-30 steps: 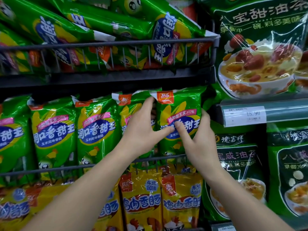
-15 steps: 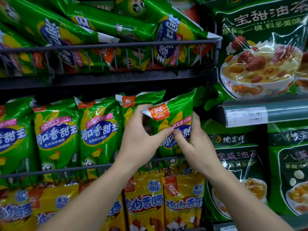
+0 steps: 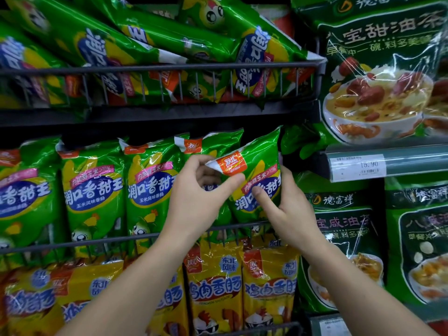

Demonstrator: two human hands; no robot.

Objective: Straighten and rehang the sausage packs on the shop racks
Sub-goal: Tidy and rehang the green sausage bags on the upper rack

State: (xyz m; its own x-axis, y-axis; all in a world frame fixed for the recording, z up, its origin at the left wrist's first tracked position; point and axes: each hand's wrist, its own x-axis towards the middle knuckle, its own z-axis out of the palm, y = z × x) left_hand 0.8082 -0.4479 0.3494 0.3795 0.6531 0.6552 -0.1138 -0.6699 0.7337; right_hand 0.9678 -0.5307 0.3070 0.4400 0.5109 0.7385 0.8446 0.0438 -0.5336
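Price tag (image 3: 358,167): 15.90; green pack (image 3: 264,154): 双汇.

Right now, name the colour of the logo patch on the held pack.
Orange logo patch on the green pack; head view.

Hands: 2, left hand (image 3: 194,197) & right hand (image 3: 288,209), both gripping 1 held green pack (image 3: 261,166). Standing green packs (image 3: 92,190) at hand level: 5 incl. the held one, i.e. 3 left of the left hand, 1 behind it. Heaped green packs (image 3: 169,37) above the hands: at least 4, too jumbled for an exact no. Yellow packs (image 3: 213,287) below the hands: 2 clear btwn the forearms, at least 2 more to the left, blurred. Dark green bags (image 3: 344,226) right of the right hand: 3, i.e. 1 higher, 2 lower. Price tags (image 3: 361,166): 2, one cut off. Wire rails (image 3: 145,67): 3.
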